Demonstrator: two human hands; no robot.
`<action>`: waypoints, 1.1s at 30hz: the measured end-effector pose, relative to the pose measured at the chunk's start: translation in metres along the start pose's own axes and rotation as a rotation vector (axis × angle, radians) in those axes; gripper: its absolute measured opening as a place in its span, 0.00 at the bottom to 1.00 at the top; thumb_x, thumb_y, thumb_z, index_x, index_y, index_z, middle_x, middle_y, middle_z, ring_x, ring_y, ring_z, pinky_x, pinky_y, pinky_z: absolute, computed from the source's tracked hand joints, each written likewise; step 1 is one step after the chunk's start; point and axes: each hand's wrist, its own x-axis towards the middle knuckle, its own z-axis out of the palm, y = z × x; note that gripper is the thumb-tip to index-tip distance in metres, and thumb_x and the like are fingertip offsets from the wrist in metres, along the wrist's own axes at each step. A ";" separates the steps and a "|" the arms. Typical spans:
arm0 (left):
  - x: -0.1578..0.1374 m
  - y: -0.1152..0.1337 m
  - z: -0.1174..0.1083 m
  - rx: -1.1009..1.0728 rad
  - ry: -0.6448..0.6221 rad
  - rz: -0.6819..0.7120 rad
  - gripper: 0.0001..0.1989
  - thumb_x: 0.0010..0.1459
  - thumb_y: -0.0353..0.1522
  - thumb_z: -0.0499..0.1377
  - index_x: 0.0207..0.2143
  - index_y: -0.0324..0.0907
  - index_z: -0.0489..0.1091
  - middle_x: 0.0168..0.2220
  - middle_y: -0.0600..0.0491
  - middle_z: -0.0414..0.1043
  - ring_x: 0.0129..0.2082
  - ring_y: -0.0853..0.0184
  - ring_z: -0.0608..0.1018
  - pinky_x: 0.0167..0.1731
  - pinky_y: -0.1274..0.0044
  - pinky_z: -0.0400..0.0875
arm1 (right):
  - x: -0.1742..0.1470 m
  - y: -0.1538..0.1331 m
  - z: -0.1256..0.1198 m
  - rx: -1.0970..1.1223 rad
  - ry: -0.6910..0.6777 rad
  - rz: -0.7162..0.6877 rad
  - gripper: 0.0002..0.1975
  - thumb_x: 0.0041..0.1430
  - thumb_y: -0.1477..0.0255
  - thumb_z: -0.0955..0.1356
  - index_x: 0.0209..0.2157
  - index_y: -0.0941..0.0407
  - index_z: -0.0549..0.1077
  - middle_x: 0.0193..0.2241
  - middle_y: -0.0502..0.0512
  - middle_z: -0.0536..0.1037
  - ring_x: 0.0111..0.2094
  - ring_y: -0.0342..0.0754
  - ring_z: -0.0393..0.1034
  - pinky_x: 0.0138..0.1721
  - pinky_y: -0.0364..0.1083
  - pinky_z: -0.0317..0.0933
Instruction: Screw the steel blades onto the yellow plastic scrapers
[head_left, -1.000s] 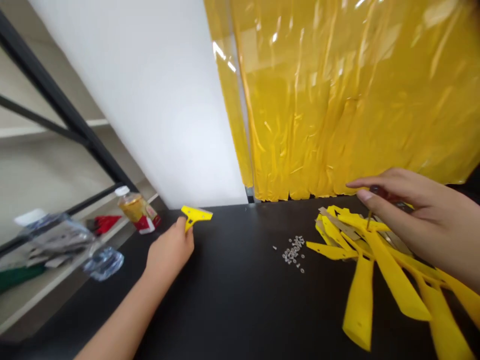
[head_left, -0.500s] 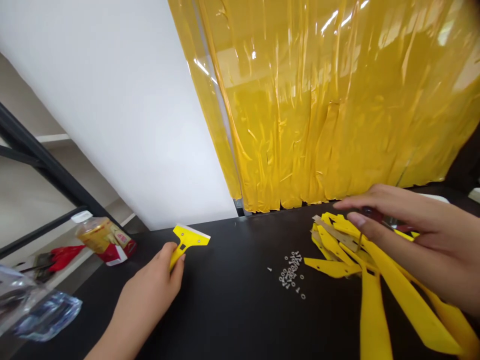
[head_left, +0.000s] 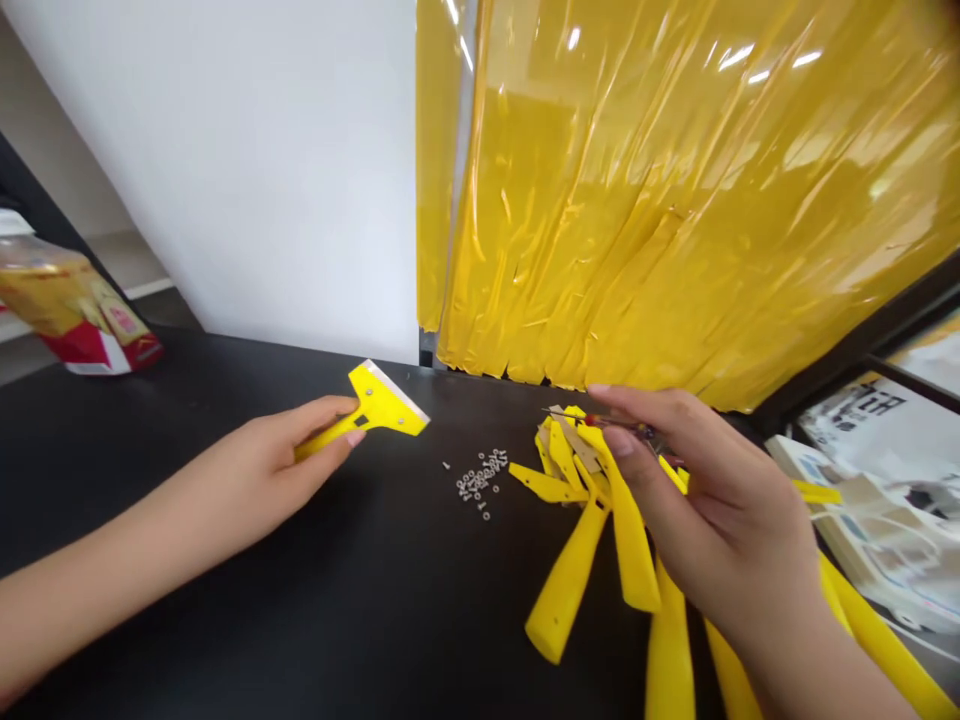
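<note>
My left hand [head_left: 307, 445] is closed round the handle of a yellow scraper [head_left: 386, 400], whose pale blade edge points up and away. Two screw heads show on its flat head. In my right hand [head_left: 697, 490] a thin screwdriver [head_left: 596, 419] is pinched between thumb and fingers, its shaft pointing left. Below and beyond that hand lies a pile of yellow scraper parts [head_left: 559, 625], their handles fanned toward me. Between the hands, small screws and nuts [head_left: 480, 482] are scattered on the black tabletop [head_left: 360, 600].
A drink bottle [head_left: 82, 310] with a red and gold label stands at the left. Yellow plastic sheeting [head_left: 600, 220] hangs behind the table, beside a white panel [head_left: 300, 180]. At the right are a white power strip with cables [head_left: 855, 545] and a printed white bag [head_left: 847, 415].
The view has turned to the right. My right hand has tilted the screwdriver from pointing down at the pile to lying nearly level. My left hand still holds the scraper, now turned slightly.
</note>
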 end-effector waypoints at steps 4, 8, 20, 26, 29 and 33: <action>-0.012 0.033 0.025 -0.463 -0.469 -0.155 0.20 0.64 0.50 0.64 0.44 0.45 0.71 0.36 0.54 0.75 0.23 0.68 0.73 0.23 0.75 0.69 | -0.004 -0.005 0.005 0.009 -0.090 0.023 0.14 0.74 0.71 0.69 0.58 0.47 0.77 0.50 0.52 0.84 0.50 0.50 0.79 0.50 0.49 0.71; -0.021 0.053 0.040 -0.722 -0.624 -0.234 0.15 0.67 0.42 0.66 0.46 0.43 0.69 0.38 0.55 0.72 0.24 0.74 0.70 0.23 0.79 0.65 | -0.008 -0.006 0.006 0.022 -0.174 0.050 0.09 0.75 0.69 0.68 0.53 0.47 0.76 0.47 0.53 0.83 0.48 0.51 0.79 0.47 0.50 0.70; -0.026 0.039 0.048 -1.001 -0.696 -0.440 0.17 0.68 0.35 0.66 0.55 0.46 0.65 0.37 0.56 0.67 0.23 0.76 0.68 0.21 0.82 0.63 | -0.003 -0.004 0.020 -0.010 -0.238 0.042 0.07 0.76 0.65 0.67 0.49 0.46 0.77 0.44 0.51 0.83 0.45 0.51 0.80 0.42 0.50 0.72; -0.027 0.038 0.049 -1.011 -0.708 -0.420 0.12 0.69 0.33 0.64 0.52 0.43 0.66 0.37 0.57 0.66 0.23 0.78 0.66 0.21 0.83 0.60 | -0.004 -0.004 0.018 -0.007 -0.238 0.035 0.07 0.75 0.65 0.67 0.47 0.46 0.78 0.43 0.51 0.85 0.43 0.53 0.82 0.41 0.51 0.73; -0.027 0.037 0.049 -1.004 -0.702 -0.420 0.12 0.69 0.34 0.65 0.50 0.44 0.66 0.37 0.57 0.66 0.23 0.78 0.66 0.21 0.83 0.60 | -0.006 -0.003 0.020 0.012 -0.237 0.028 0.07 0.75 0.65 0.67 0.47 0.45 0.77 0.43 0.52 0.85 0.43 0.54 0.82 0.40 0.52 0.74; -0.026 0.035 0.048 -1.021 -0.729 -0.410 0.11 0.69 0.36 0.65 0.47 0.45 0.65 0.36 0.57 0.65 0.24 0.77 0.68 0.21 0.84 0.62 | -0.011 0.001 0.027 -0.011 -0.247 0.041 0.08 0.75 0.64 0.67 0.50 0.42 0.78 0.45 0.48 0.85 0.43 0.52 0.82 0.45 0.50 0.75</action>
